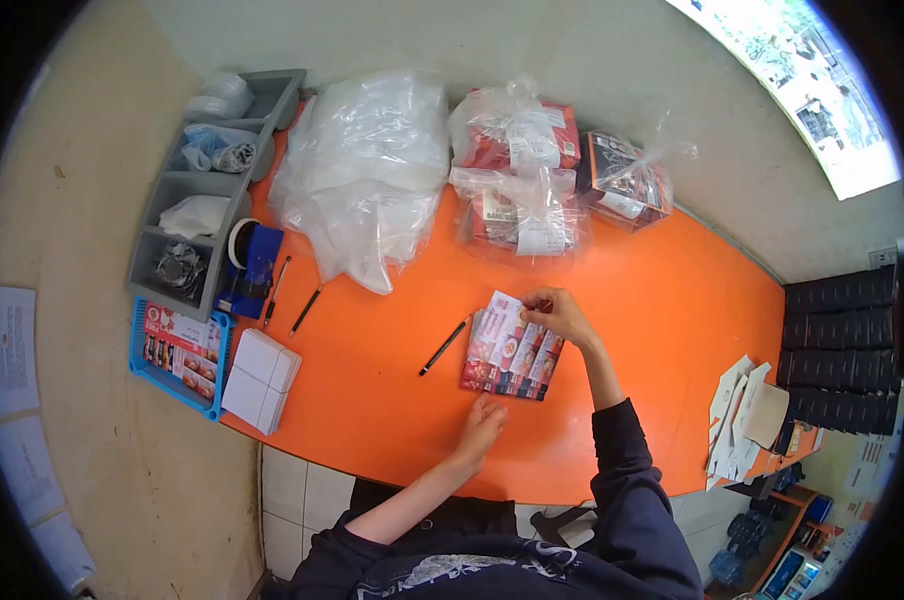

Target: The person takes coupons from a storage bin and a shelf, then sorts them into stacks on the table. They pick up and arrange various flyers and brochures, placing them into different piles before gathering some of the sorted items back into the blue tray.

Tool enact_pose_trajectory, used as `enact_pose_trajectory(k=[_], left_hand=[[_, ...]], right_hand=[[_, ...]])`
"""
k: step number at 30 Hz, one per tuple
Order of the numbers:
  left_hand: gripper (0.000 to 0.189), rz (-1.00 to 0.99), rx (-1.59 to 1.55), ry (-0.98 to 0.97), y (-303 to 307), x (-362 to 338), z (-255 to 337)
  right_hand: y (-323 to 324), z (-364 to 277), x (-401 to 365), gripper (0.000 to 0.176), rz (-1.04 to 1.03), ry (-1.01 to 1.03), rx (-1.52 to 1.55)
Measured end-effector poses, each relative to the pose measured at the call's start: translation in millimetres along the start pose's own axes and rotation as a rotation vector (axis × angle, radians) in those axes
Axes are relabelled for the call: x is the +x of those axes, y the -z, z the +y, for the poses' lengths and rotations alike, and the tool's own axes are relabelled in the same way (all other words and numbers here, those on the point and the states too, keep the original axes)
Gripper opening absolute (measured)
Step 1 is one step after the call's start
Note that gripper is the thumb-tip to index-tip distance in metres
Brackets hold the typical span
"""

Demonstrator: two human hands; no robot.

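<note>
A stack of printed leaflets (517,365) with food pictures lies on the orange table, its upper part fanned unevenly. At its top right corner, my right hand (560,315) is closed in a pinch on a pale pink leaflet (504,318), which sits askew over the others. My left hand (481,430) rests just below the stack's near edge, fingers loosely stretched toward it and holding nothing that shows. Left of the stack lies a black pencil (443,348).
At the left stand a grey compartment tray (198,185), a blue tape dispenser (257,262), a blue basket (177,385) and tied white cards (262,380). Clear plastic bags (372,150) and bagged bundles (527,215) line the back. Black boxes (837,360) are stacked right.
</note>
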State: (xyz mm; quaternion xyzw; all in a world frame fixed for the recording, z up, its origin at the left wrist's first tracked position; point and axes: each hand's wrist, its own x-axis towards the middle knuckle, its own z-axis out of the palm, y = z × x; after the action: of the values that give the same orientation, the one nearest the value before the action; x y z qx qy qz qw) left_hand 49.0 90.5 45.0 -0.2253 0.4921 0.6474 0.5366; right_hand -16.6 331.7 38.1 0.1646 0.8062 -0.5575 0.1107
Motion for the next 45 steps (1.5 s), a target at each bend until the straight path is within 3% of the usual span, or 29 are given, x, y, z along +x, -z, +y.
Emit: enact_pose_trajectory(k=[3,6,9,11,13,14,15,16,20,23,28,33,35,38,41,45], left_hand=[[0.067,0.024,0.024,-0.027,-4.0,3.6,-0.2],[0.059,0.021,0.06,-0.209,-6.3,18.2,-13.6],[0.046,-0.005,0.066,-0.186,-5.5,21.7,-12.6],[0.033,-0.009,0.005,-0.323,0.0,38.4,-32.0],[0.03,0.074,0.252,-0.164,10.8,47.9,-41.0],[0.03,0.054,0.177,-0.249,10.4,44.3,-41.6],[0.03,0.03,0.106,-0.332,6.2,38.9,-41.8],[0.031,0.039,0.218,-0.297,6.0,37.3,-38.2],[0.033,0.054,0.406,-0.311,9.9,55.2,-48.3],[0.033,0.02,0.375,-0.369,9.1,71.1,-56.3],[0.032,0.05,0.437,-0.319,2.1,29.6,-27.6],[0.036,0.094,0.36,-0.407,0.0,-14.1,-8.9],[0.038,0.186,0.328,-0.456,3.0,56.8,-59.5],[0.037,0.256,0.385,-0.433,1.0,20.7,-41.8],[0.036,0.176,0.358,-0.333,5.1,-3.6,-22.7],[0.046,0.141,0.37,-0.528,24.7,56.2,-75.1]], right_hand=[[-6.3,-2.9,-6.0,0.02,0.0,0.029,-0.098],[-19.1,-1.3,-17.6,0.014,0.005,0.04,-0.156],[-29.0,-17.3,-36.7,0.013,0.029,0.0,-0.306],[-41.4,-7.5,-49.8,0.016,0.126,0.035,-0.249],[-53.7,25.5,-57.7,0.019,0.156,0.057,-0.189],[-56.2,33.7,-62.8,0.02,0.189,0.072,-0.24],[-59.4,48.5,-67.2,0.022,0.177,0.045,0.062],[-54.6,7.9,-81.4,0.023,0.097,-0.078,0.157],[-61.1,29.5,-100.4,0.018,0.186,-0.072,-0.084],[-66.7,29.6,-113.9,0.014,0.288,-0.018,0.049],[-65.8,10.5,-106.8,0.013,0.217,-0.085,-0.005],[-66.9,-10.6,-96.1,0.015,0.095,-0.133,-0.13],[-64.0,-7.4,-93.7,0.014,0.065,-0.166,-0.052],[-58.6,-2.9,-92.4,0.014,0.046,-0.176,0.009],[-54.6,1.4,-97.1,0.013,0.045,-0.12,0.028],[-63.7,7.9,-117.3,0.012,0.073,-0.006,0.137]])
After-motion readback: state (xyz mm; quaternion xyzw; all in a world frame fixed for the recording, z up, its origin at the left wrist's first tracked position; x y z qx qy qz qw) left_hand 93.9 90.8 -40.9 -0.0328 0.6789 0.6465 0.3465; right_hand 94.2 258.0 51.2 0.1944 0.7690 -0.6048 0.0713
